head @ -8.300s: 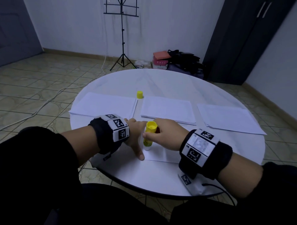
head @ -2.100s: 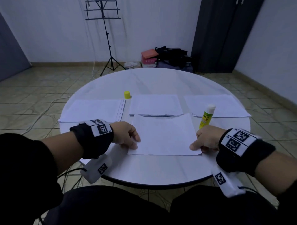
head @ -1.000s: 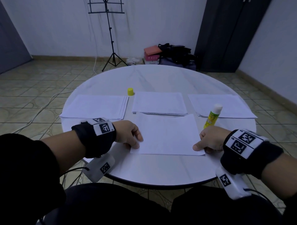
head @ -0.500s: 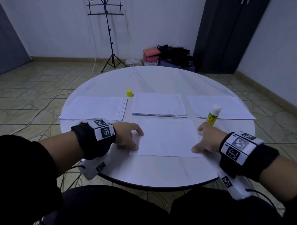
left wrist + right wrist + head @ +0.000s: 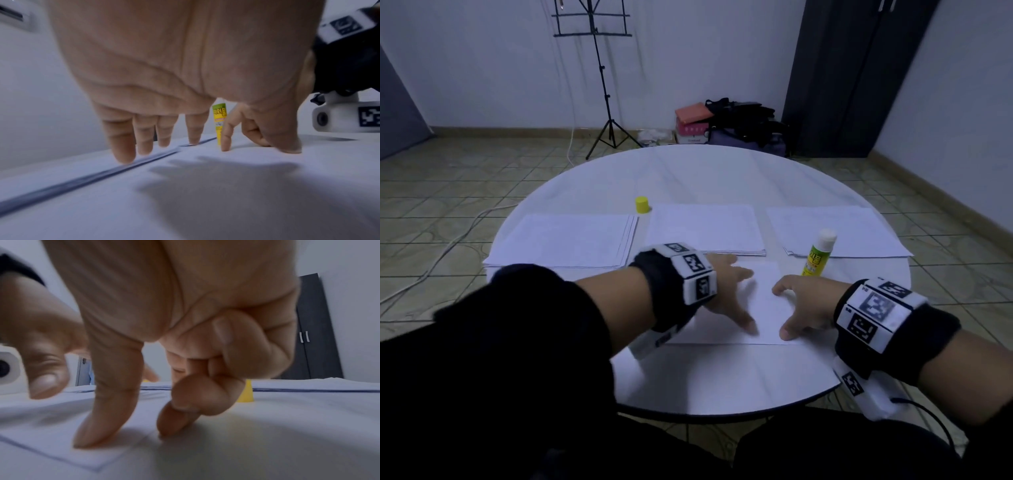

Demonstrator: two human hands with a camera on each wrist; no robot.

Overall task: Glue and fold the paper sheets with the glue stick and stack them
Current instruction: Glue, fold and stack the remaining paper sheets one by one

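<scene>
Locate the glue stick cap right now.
Head view: the yellow cap stands on the table, far side, between the left paper stack and middle stack.

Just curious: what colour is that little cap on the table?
Yellow; the cap shows best in the head view.

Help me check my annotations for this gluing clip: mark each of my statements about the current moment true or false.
1. Both hands rest on the near sheet. True: left hand and right hand have fingers on it.
2. The right hand holds the glue stick. False: the glue stick stands upright on the table, untouched.
3. The glue stick is uncapped. True: its yellow cap sits apart, near the far stacks.
4. Two paper stacks lie beyond the near sheet. False: there are three, side by side.
5. The yellow cap rests on the near sheet. False: it stands on the table.
</scene>
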